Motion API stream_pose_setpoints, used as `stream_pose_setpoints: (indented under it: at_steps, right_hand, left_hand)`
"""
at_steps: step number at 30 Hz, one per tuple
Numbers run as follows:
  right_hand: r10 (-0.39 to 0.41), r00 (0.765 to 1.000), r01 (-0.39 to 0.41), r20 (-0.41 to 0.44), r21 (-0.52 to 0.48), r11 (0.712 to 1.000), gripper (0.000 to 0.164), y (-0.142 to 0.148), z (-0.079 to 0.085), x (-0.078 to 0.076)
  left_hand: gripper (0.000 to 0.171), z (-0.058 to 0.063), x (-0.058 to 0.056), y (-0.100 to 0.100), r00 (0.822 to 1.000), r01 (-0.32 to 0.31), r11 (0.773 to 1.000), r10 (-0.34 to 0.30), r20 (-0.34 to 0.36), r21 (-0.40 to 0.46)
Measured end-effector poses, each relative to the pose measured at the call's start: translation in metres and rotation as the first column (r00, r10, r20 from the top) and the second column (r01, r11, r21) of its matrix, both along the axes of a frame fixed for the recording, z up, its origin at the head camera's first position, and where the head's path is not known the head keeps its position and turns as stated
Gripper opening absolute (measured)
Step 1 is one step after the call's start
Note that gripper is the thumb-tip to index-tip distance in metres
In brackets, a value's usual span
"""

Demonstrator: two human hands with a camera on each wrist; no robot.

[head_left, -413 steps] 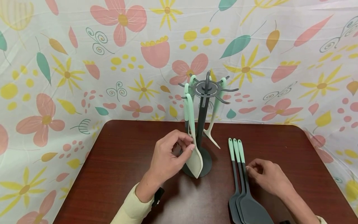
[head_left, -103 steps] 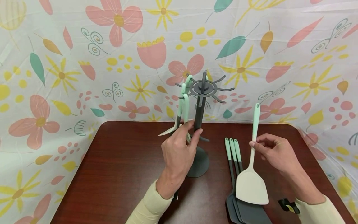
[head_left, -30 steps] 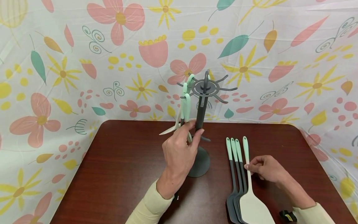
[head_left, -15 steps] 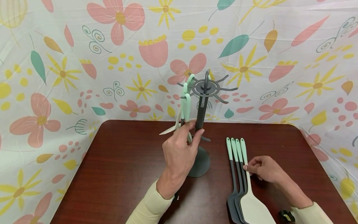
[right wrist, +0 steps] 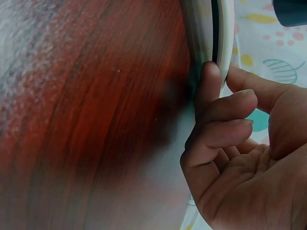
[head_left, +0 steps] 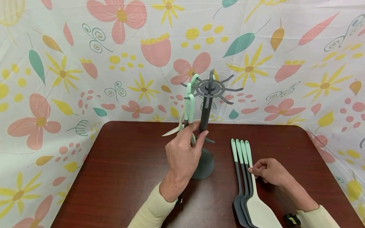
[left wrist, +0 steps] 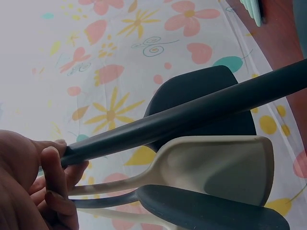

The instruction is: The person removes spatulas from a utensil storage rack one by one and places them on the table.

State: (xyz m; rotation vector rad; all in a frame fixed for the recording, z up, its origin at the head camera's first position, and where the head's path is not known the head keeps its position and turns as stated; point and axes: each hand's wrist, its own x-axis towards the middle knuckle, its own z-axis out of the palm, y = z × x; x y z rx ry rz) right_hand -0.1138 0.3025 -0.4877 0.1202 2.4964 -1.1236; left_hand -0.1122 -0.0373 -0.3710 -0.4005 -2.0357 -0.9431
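Note:
My left hand [head_left: 182, 158] holds the dark post [head_left: 206, 114] of a round utensil stand with thumb and fingers. Mint-handled utensils [head_left: 190, 107] hang on the stand's left side. The left wrist view shows their heads: a cream turner-like blade [left wrist: 216, 167], a dark rounded head [left wrist: 201, 208] and a broad dark blade [left wrist: 192, 91] behind the post. At the right, my right hand [head_left: 271, 171] pinches the handle of a cream turner [head_left: 260, 207] lying on the table. Three dark grey utensils with mint handles [head_left: 239, 202] lie side by side against its left; their lower ends are partly cut off.
The stand's round base [head_left: 203, 167] rests on the brown table [head_left: 119, 177]. Bare hooks [head_left: 233, 90] stick out on the stand's right side. A floral cloth [head_left: 114, 63] hangs behind the table's far edge.
The cream turner, hanging on the stand's right at first and later held upright by my right hand, now lies beside the dark utensils. My left hand has moved from a hanging cream utensil to the post.

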Motion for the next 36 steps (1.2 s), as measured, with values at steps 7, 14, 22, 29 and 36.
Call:
stream_pose_setpoints:
  at_steps: [7,14,22,29,36]
  right_hand:
    - [0.000,1.000,0.000,0.012,-0.008,1.000,0.030,-0.0007,0.0016,0.0006]
    - [0.007,1.000,-0.007,0.022,-0.012,1.000,0.032,-0.0004,0.0011,0.0013]
    - [0.008,1.000,-0.007,0.025,-0.013,1.000,0.032,-0.0002,0.0008,0.0021]
    - [-0.003,0.999,0.004,0.041,-0.029,1.000,0.033,0.0007,-0.0006,0.0018]
    - [0.008,1.000,-0.007,0.020,-0.022,1.000,0.035,0.0001,-0.0020,0.0032]
  left_hand:
    - [0.031,-0.0005,-0.0006,-0.0002,1.000,0.006,1.000,-0.006,-0.007,0.001]
    - [0.030,0.0004,-0.0004,-0.0003,1.000,0.005,1.000,-0.005,-0.003,-0.003]
    - [0.030,-0.0012,0.0007,0.0001,1.000,0.009,1.000,-0.009,0.007,-0.004]
    - [0.030,-0.0026,0.0008,0.0003,1.000,0.012,1.000,-0.012,0.010,-0.003]
    - [0.030,-0.0021,0.0011,-0.0004,1.000,-0.007,1.000,0.007,0.003,-0.015]
